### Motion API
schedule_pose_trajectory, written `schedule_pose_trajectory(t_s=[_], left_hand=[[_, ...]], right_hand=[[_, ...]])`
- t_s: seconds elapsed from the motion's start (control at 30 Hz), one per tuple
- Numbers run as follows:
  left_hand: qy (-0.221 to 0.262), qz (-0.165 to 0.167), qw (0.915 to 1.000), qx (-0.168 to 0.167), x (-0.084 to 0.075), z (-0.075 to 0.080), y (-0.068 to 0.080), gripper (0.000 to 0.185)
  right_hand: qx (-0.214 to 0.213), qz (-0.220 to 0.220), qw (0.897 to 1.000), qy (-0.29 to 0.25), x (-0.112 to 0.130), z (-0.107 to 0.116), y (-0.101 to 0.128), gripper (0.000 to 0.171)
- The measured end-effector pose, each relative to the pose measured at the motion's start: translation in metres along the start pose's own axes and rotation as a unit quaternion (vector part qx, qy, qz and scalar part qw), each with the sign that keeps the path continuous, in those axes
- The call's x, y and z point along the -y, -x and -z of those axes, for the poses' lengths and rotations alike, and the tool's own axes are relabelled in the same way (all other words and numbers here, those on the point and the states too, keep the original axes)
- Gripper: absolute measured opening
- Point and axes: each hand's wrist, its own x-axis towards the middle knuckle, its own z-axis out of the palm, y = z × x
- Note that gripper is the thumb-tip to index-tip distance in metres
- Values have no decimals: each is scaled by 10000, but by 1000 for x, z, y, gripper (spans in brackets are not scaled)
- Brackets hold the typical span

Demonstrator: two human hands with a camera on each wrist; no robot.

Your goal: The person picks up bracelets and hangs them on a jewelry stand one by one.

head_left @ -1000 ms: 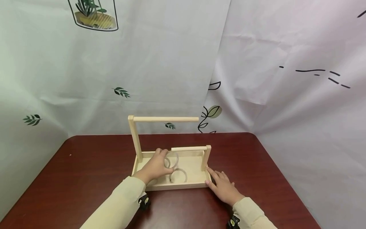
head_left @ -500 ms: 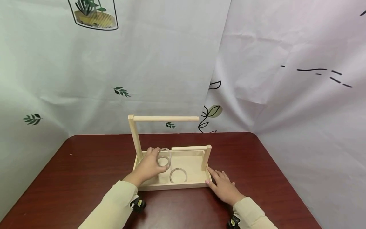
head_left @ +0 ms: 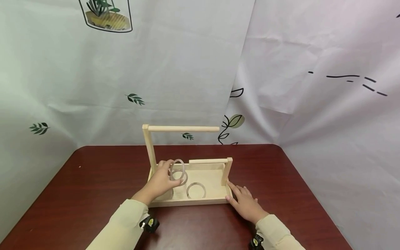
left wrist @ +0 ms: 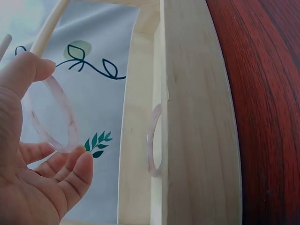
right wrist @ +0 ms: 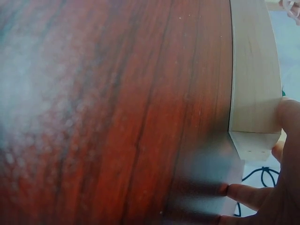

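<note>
My left hand (head_left: 159,182) pinches a pale translucent bangle (head_left: 184,169) between thumb and fingertips, over the left part of a light wooden bangle stand (head_left: 193,202) with a tray base. The left wrist view shows the held bangle (left wrist: 61,96) tilted and raised, fingertips at its lower rim. Behind it, a second ring (head_left: 186,178) shows partly. Another bangle (head_left: 188,191) lies in the tray near the front wall. My right hand (head_left: 245,205) touches the tray's right end with fingers extended; its thumb meets the front corner, as the right wrist view also shows.
A tall left post (head_left: 150,149) carries a long rod (head_left: 184,128) with a free right end. A shorter right post (head_left: 227,170) carries a lower rod (head_left: 207,161) pointing left. The stand sits on a dark red table (head_left: 103,180), with a patterned white cloth (head_left: 187,69) behind.
The left hand has moved left with the bangle, which is lifted slightly and turned. The right hand stays at the tray's right end. The head view has shifted slightly.
</note>
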Motion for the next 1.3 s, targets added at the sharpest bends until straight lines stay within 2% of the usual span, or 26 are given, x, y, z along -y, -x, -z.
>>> schedule_pose_trajectory(t_s=[0.53, 0.83, 1.3], left_hand=[[849, 170, 9962, -62, -4, -7, -1, 71], [1557, 331, 9873, -20, -14, -13, -7, 66], [2389, 601, 9692, -20, -18, -34, -19, 58]], right_hand=[[29, -35, 10000, 23, -1, 0, 1, 60], [15, 4, 10000, 24, 0, 0, 0, 60], [39, -50, 10000, 14, -1, 0, -1, 63]])
